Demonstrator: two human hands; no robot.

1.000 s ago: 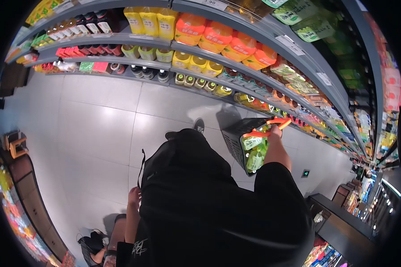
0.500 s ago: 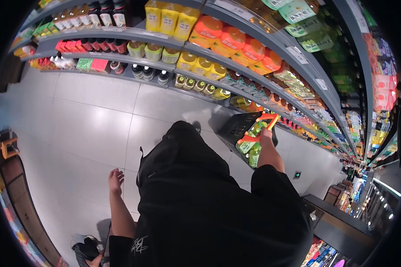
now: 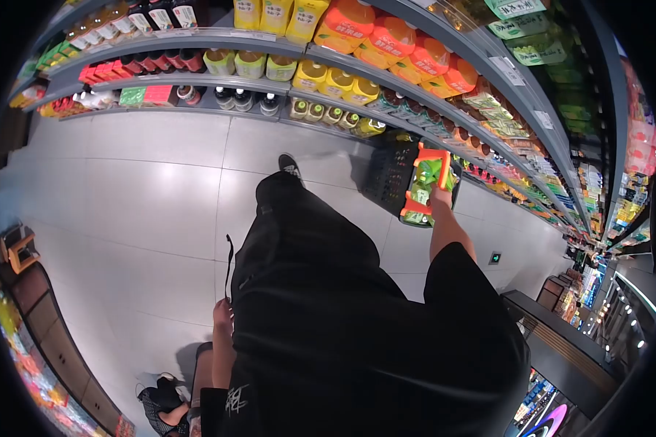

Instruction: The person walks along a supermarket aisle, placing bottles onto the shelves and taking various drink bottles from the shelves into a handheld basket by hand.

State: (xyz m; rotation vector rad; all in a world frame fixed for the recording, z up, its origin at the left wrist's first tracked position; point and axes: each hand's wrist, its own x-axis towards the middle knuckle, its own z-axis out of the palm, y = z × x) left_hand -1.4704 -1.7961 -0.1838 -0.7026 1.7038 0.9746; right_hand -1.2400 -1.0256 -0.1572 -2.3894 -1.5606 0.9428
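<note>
My right hand [image 3: 441, 197] is closed round the orange handle [image 3: 435, 154] of a black shopping basket [image 3: 393, 173]. Green-labelled bottles [image 3: 424, 191] lie inside the basket, which hangs beside the lowest shelf. My left hand [image 3: 223, 313] hangs at my left side against the black clothing, near a thin dark strap [image 3: 229, 266]. Its fingers are partly hidden, and whether they hold anything does not show.
Shelves of drinks [image 3: 299, 87] curve across the front and right. Behind me on the left, another person [image 3: 169, 408] is near the floor. A wooden cabinet [image 3: 58, 335] stands at left, a dark counter [image 3: 561, 349] at lower right.
My left hand swung outward and came back to my side. The basket and my right hand have moved forward, up in the picture. One foot has stepped ahead.
</note>
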